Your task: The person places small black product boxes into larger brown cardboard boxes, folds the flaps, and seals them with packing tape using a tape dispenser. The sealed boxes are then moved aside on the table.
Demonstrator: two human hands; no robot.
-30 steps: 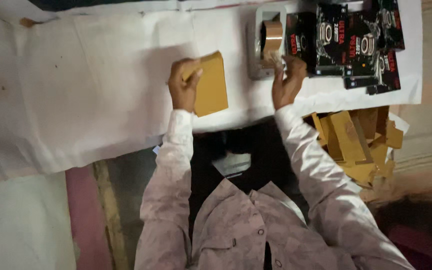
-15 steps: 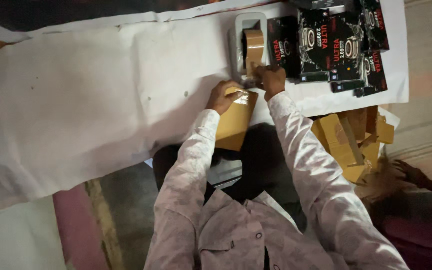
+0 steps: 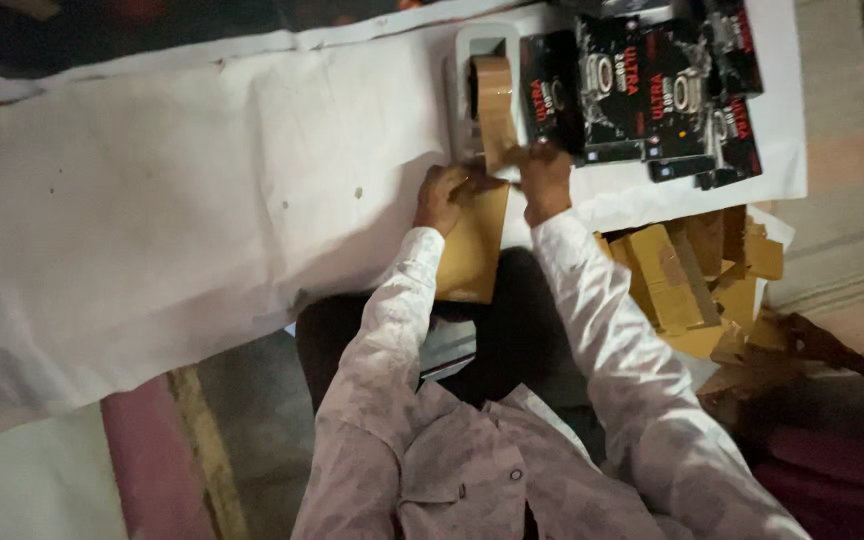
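Taping step: left hand (image 3: 442, 195) clamps the cardboard box (image 3: 472, 245) below the tape dispenser (image 3: 482, 90); right hand (image 3: 544, 180) pinches the tape strip (image 3: 497, 135), which next needs pressing flat onto the box.

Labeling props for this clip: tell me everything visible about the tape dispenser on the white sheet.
The tape dispenser is a pale grey or white desktop type, plastic by its look, with a rounded frame around a roll of brown packing tape. It rests on the white sheet near the far edge, with black packets on its right. A strip of tape runs from the roll toward the person. The right hand is at the strip's end, and the left hand holds a tan flat box just below the dispenser.
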